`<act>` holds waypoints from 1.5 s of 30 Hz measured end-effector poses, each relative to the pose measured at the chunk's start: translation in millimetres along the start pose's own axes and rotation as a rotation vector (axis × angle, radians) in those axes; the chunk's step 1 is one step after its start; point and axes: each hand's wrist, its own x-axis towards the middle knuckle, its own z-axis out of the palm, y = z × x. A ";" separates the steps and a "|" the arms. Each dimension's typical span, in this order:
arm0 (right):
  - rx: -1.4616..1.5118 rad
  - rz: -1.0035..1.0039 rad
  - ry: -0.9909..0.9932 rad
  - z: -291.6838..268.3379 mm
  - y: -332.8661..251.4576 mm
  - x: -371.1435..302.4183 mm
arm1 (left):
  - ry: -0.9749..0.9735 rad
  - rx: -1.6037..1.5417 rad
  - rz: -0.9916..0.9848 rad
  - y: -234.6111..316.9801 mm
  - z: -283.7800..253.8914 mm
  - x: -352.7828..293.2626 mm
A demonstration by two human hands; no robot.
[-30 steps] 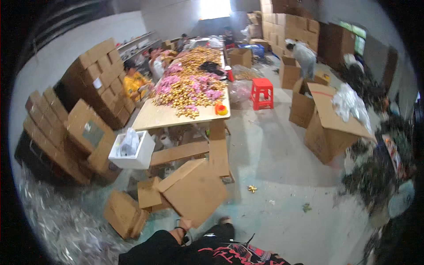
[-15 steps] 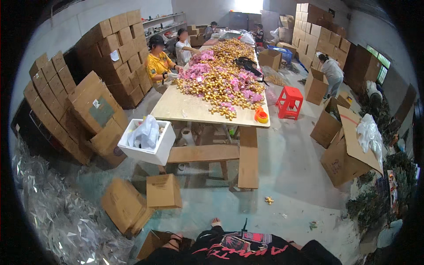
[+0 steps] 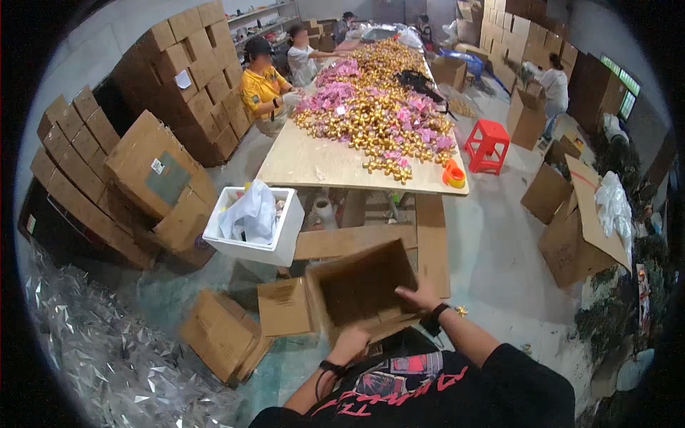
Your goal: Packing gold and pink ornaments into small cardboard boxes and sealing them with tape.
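Note:
An open brown cardboard box (image 3: 364, 282) is tilted up in front of me, its hollow inside showing and nothing visible in it. At its near left edge, my left hand (image 3: 349, 344) is closed on the cardboard, fingers partly hidden and slightly blurred. My right hand (image 3: 419, 294) grips the right wall, its thumb over the rim on the inner side. A flatter cardboard box (image 3: 285, 307) lies just left of the held one. Beyond it, a white foam box (image 3: 285, 232) has white plastic bags (image 3: 250, 214) in it.
A long table (image 3: 300, 160) carries heaped gold and pink flower-like pieces (image 3: 385, 107). Two people (image 3: 260, 89) sit along its left side. To the right stand a red stool (image 3: 487, 146) and open cartons (image 3: 581, 228). Clear crinkled plastic (image 3: 107, 349) fills the lower left.
Both hands have come into view, holding a box raised before me; earlier a box stood on the floor by my feet. The view has shifted, and the bending person at right stands more upright.

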 end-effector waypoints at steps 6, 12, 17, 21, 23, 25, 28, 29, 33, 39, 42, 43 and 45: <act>-0.399 0.374 0.086 -67.3 86.9 45.3 | 0.019 -0.053 0.093 -6.2 -21.6 61.5; -0.238 0.596 0.273 -126.9 157.9 48.1 | 0.384 -0.158 0.173 -38.8 -78.3 128.3; -0.154 0.798 0.539 -134.4 197.5 75.7 | -0.025 -0.069 -0.016 -96.7 -92.4 225.5; -0.077 0.867 0.554 -154.6 201.3 110.3 | -0.542 0.123 0.028 -150.1 -110.1 299.8; -0.072 0.893 0.534 -166.6 206.9 122.0 | -0.528 0.156 0.049 -170.4 -129.7 343.1; -0.314 0.847 0.436 -167.8 237.2 103.2 | -0.466 0.125 0.143 -182.7 -161.7 406.0; 0.009 0.809 0.537 -178.4 217.4 112.6 | -0.305 0.189 0.159 -217.2 -191.7 475.7; 0.203 0.810 0.533 -187.5 180.7 129.5 | -0.266 0.183 0.116 -225.3 -202.9 501.9; -0.010 0.843 0.721 -147.7 201.9 110.7 | -0.130 -0.068 0.044 -216.3 -227.3 610.7; -0.051 1.117 0.719 -142.7 167.5 131.2 | -0.090 -0.145 -0.116 -234.4 -192.1 740.2; 0.059 1.169 0.715 -160.9 163.2 147.3 | -0.046 -0.057 -0.080 -270.4 -173.5 785.1; 0.114 1.206 0.702 -153.3 158.7 134.6 | -0.165 0.040 -0.097 -249.7 -168.6 790.4; 0.145 1.208 0.752 -137.5 148.7 151.4 | -0.179 0.103 -0.096 -279.2 -151.8 795.6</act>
